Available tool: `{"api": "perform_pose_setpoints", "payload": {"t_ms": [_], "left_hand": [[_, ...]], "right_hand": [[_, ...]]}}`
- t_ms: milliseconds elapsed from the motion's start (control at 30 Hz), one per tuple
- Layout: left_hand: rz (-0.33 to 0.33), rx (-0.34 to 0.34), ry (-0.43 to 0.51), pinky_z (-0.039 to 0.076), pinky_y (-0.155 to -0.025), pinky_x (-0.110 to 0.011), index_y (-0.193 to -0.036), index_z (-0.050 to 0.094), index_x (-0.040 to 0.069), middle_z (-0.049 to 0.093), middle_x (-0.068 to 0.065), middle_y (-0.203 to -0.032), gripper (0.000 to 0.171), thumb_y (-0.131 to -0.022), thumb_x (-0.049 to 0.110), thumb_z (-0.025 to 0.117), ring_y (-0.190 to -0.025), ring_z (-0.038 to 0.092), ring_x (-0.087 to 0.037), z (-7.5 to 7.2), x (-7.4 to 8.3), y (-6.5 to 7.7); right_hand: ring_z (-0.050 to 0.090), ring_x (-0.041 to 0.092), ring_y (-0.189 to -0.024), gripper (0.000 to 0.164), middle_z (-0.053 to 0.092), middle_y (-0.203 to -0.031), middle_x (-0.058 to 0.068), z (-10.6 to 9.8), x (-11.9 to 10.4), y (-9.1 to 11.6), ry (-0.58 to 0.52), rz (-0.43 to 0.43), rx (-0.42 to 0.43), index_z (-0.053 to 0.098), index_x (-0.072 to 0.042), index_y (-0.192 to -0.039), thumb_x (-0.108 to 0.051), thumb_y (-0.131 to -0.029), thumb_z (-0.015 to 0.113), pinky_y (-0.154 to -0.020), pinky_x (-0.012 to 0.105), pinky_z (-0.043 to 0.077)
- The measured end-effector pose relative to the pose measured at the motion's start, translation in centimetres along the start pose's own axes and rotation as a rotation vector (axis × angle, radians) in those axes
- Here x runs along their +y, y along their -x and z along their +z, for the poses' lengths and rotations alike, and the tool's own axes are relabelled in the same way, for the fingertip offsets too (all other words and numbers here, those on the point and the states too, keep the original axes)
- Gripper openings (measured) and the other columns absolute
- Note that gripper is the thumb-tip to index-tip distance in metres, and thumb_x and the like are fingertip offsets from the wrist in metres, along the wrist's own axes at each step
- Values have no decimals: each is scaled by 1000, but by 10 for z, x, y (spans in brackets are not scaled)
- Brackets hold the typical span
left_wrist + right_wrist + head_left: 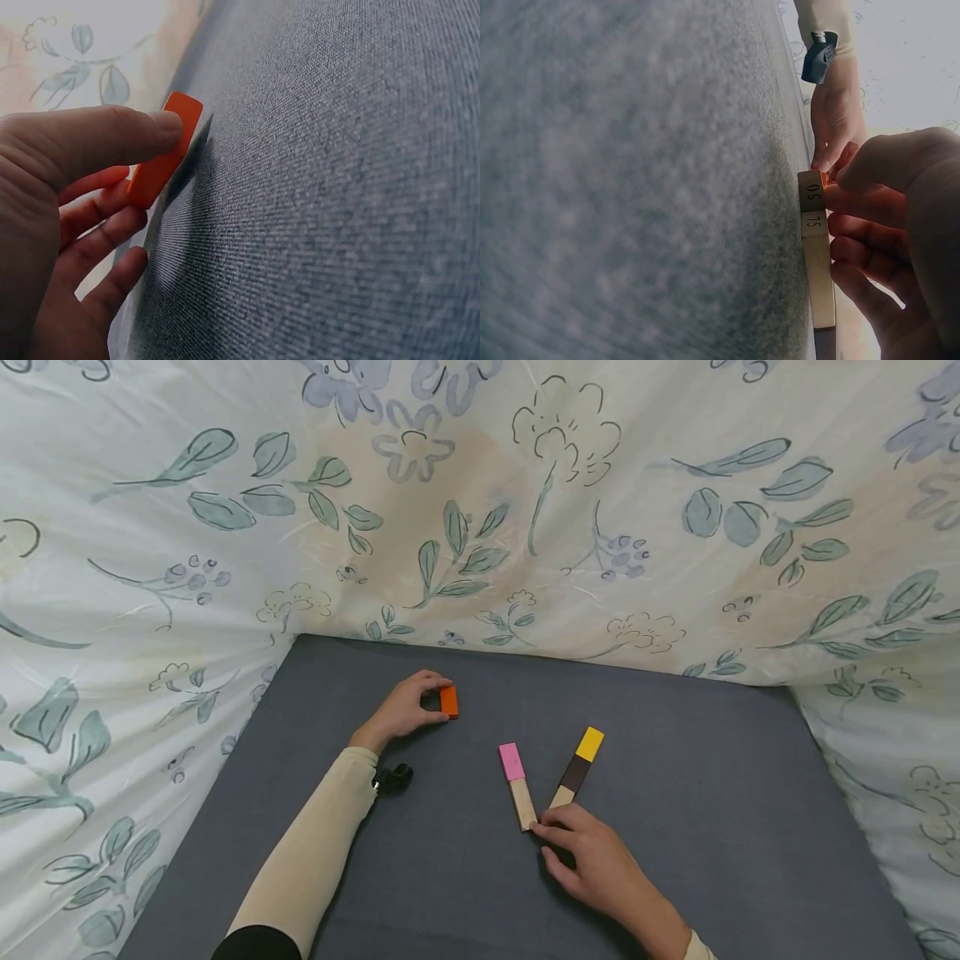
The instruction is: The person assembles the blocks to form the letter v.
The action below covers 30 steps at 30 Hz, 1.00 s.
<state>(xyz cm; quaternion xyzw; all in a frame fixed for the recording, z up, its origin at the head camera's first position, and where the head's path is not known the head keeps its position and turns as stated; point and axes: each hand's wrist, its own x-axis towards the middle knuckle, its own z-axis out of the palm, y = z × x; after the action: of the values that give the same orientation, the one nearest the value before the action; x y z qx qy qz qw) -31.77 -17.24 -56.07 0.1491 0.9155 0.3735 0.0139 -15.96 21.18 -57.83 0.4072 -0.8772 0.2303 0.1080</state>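
Note:
An orange block (448,702) is pinched between the thumb and fingers of my left hand (405,706), toward the back left of the table. My right hand (600,868) touches the near end of a plain wooden block (523,804) with a fingertip, its fingers loosely extended. A pink block (512,762) continues that piece at its far end. Beside it runs a slanted row of a yellow block (590,743), a dark brown block (575,773) and a second wooden block (562,797), partly behind the right hand. Numbered block ends (811,191) show near the fingers in the right wrist view.
Grey cloth (712,793) covers the table. A flower-patterned curtain (480,510) hangs along the back and both sides. On the left wrist sits a small black device (393,779).

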Motion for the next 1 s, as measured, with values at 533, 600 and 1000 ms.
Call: {"api": "perform_pose_setpoints", "payload": {"t_ms": [533,600,1000], "left_hand": [[-14,14,25,42,-118,-54,-150,65,7,56,-12,-151,62,-94,16,89,-137,54,-35,4,9,-1],[-5,18,27,42,-118,-54,-149,65,7,57,-12,-150,62,-93,16,89,-137,55,-35,4,10,-1],[34,20,42,43,-117,-55,-148,66,6,57,-13,-149,62,-92,18,91,-136,56,-35,4,13,-5]], "right_hand": [[63,11,-106,34,68,-119,-6,-1,-1,0,6,20,-12,84,-16,-121,-11,-88,89,-86,40,61],[64,11,-106,34,68,-119,-6,-1,-1,-1,4,22,-12,85,-16,-121,-11,-88,89,-86,40,61],[63,11,-106,34,68,-119,-5,-3,-3,-4,1,31,-19,85,-16,-121,-11,-88,89,-86,40,61]]}}
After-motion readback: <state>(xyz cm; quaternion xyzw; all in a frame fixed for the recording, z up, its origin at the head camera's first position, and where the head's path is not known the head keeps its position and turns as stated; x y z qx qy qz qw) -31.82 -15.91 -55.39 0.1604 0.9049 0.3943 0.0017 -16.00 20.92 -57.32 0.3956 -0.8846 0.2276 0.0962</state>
